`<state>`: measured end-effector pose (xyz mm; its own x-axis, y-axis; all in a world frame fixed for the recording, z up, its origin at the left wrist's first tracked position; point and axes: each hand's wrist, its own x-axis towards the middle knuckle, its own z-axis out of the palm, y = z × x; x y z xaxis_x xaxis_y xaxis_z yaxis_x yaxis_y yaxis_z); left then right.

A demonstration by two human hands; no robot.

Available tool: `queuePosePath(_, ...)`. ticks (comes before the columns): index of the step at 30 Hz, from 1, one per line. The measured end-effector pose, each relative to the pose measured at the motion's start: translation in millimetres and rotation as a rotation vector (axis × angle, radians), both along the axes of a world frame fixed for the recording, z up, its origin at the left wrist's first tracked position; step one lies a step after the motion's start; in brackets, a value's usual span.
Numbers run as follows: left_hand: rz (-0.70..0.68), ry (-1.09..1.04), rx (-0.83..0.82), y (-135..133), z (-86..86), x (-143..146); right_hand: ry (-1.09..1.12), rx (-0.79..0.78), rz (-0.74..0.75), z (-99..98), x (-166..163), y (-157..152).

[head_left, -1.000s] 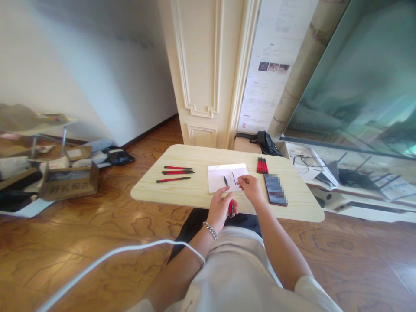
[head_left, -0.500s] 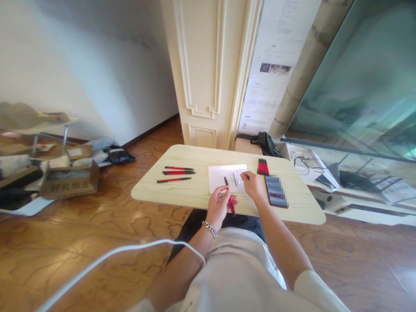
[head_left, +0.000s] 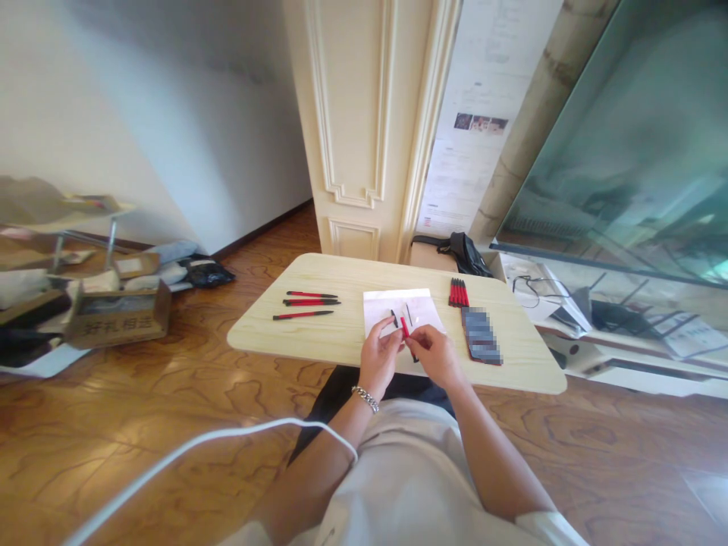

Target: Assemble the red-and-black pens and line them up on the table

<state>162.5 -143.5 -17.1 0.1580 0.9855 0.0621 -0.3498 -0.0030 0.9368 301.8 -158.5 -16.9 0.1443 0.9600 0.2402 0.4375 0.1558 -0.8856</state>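
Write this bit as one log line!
left grip: on red pen | right grip: same pen | paper: bears black piece, thin dark rod

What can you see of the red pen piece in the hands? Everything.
The red pen piece is slim, straight and plastic-looking. Its red end points away from the person, in front of the white sheet; a dark end, apparently its other end, shows nearer the body. It sits slanted, with fingers of the left hand and right hand on it, hiding its middle.
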Motion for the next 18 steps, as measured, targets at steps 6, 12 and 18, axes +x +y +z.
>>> queuePosePath(6, 0.029, 0.056, -0.007, 1.8, -5.7, -1.8, -0.318, -0.146, -0.259, 3.1, 46.0, 51.9)
queuePosePath(12, 0.05, 0.098, 0.02, 6.3, -12.9, -5.1, -0.586, -0.192, -0.26, -5.4, 45.6, 68.9)
queuePosePath(18, 0.115, 0.162, 0.062, 7.7, -10.9, -12.3, -0.62, -0.117, -0.291, -4.2, 44.7, 59.9)
